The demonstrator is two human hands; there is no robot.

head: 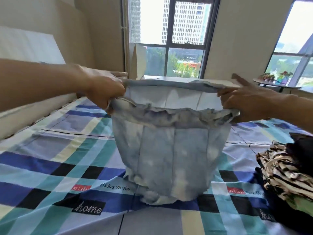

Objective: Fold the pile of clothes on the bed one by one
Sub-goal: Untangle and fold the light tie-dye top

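**Holding a pale blue garment (pixel 162 153) up by its top edge above the bed (pixel 50 158)**

Both hands are closed on the garment's gathered upper band: the left hand (pixel 105 89) bunches one end in curled fingers, and the right hand (pixel 245 106) grips the other end, its forefinger stretched along the cloth. The band is pulled wide between them, so the opening gapes and a paler lining shows inside. The fabric is mottled blue and white with vertical seams (what sort of garment it is cannot be told), and its lower hem rests crumpled on the bed.

The plaid sheet (pixel 71 138) in blue, teal, cream and black carries writing: "home" (pixel 88 208) in white script on a black square, a red label reading "XI LIAN" (pixel 81 187), and beside it "...ishes To You" (pixel 116 187). A second red label (pixel 235 190) at the right is too blurred to read.

The pile of clothes (pixel 284 167) lies at the bed's right edge, with striped, black and green pieces. Beyond, a window (pixel 183 39) shows tower blocks.
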